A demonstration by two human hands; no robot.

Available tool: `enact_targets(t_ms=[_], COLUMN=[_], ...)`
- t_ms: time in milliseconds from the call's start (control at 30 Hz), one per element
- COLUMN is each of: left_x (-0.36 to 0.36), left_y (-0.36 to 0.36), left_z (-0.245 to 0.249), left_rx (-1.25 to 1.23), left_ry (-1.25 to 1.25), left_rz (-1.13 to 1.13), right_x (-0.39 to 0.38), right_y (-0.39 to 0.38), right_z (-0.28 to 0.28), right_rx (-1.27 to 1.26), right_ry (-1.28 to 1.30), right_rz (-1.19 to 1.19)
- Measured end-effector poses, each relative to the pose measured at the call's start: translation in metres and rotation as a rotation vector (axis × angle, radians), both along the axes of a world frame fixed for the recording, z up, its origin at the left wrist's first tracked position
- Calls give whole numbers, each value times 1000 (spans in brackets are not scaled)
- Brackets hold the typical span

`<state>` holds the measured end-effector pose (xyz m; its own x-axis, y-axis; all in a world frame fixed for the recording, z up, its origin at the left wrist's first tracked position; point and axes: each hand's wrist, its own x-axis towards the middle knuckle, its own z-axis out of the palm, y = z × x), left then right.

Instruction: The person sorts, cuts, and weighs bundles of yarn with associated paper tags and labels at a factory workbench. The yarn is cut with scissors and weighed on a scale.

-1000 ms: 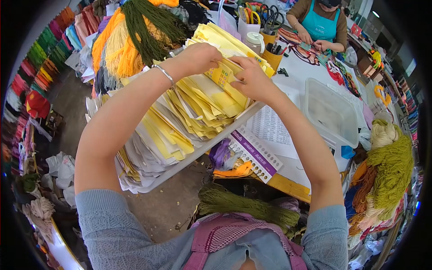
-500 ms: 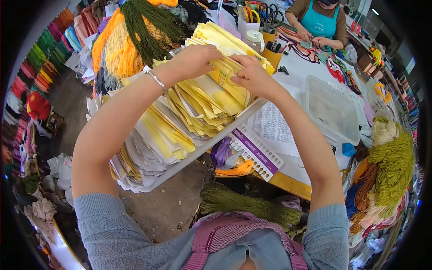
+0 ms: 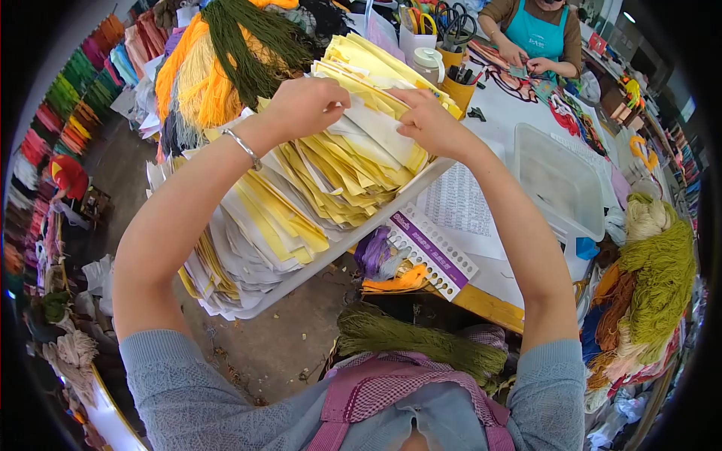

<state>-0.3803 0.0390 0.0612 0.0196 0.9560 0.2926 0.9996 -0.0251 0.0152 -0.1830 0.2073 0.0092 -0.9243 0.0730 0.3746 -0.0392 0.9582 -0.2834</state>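
A long white tray [image 3: 342,252] is packed with upright yellow and white paper envelopes [image 3: 342,173]. At its far end, my left hand [image 3: 312,109] has curled fingers at the left edge of a pale envelope [image 3: 368,131], with the thumb close to the paper. My right hand [image 3: 432,124] grips the right side of the envelopes there, its thumb on the near face and its fingers over the top edges. Part of what each hand grips is hidden behind the fingers. A silver bracelet [image 3: 242,148] is on my left wrist.
A clear plastic bin [image 3: 560,180] and printed sheets [image 3: 459,199] lie on the table to the right. A purple-striped thread card [image 3: 429,252] is at the table edge. Thread bundles [image 3: 199,83] hang beyond the tray. A person in a teal apron [image 3: 535,34] works across the table.
My left hand has moved left and slightly down, away from the right hand. The yellow printed envelope face between the hands is replaced by a paler one.
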Motion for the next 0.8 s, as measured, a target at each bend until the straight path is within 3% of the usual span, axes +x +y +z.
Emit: enact_targets(t_ms=[133,333,400,433,500,600,800], left_x=[0,-4,-4,-1,5,5,16], left_y=[9,19,27,27,26,31,15], left_z=[-11,-13,-10,-12,-19,-34,-35], left_rx=[13,-22,-375,-375,-342,-360,-251], left_ry=[99,24,-735,-734,-1251,-1421,-1527], left_rz=[-35,129,472,473,502,409,343], right_x=[0,1,1,0,0,0,-1], right_y=[0,0,0,0,0,0,2], right_z=[-1,-2,-4,-5,-6,-8,-11], right_rx=[3,-25,-49,-71,-72,-64,-127], right_ry=[31,35,39,42,51,76,118], right_rz=[-18,-42,-55,-68,-68,-68,-46])
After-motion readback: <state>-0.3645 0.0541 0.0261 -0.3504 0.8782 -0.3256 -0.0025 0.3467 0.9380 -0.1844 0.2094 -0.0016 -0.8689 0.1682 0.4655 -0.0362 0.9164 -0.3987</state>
